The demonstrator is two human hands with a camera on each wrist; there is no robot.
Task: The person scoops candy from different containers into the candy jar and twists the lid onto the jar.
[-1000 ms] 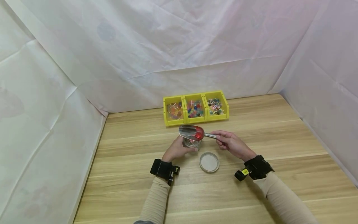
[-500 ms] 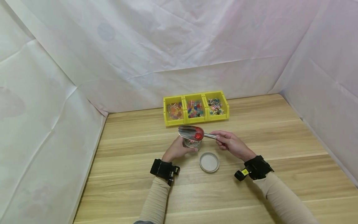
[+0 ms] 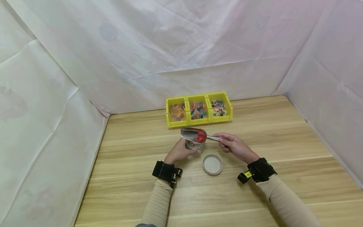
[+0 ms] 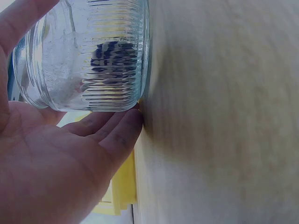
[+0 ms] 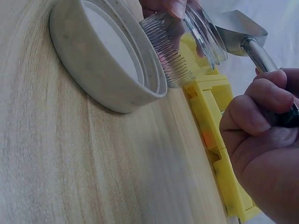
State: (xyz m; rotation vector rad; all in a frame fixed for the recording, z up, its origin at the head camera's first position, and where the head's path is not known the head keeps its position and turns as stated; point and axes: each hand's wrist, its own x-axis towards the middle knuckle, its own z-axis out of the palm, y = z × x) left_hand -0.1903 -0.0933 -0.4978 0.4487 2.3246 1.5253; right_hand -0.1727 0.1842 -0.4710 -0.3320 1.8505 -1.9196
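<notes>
My left hand [image 3: 178,152] grips a clear ribbed glass jar [image 4: 98,65] that stands upright on the table, thumb on the near side and fingers round the far side. A dark-and-white striped candy [image 4: 114,56] shows through its wall. In the head view a red-and-white piece lies inside. My right hand [image 3: 235,147] holds a metal scoop [image 3: 188,134] by its handle. The scoop is above the jar, roughly level, with a red lollipop [image 3: 200,137] at its handle end, and partly covers the jar's mouth. Its tip points left.
A round pale lid [image 3: 212,164] lies on the wooden table just right of and nearer than the jar. Behind stand three joined yellow bins [image 3: 198,122] of colourful lollipops. White cloth walls [image 3: 181,75] enclose the back and sides.
</notes>
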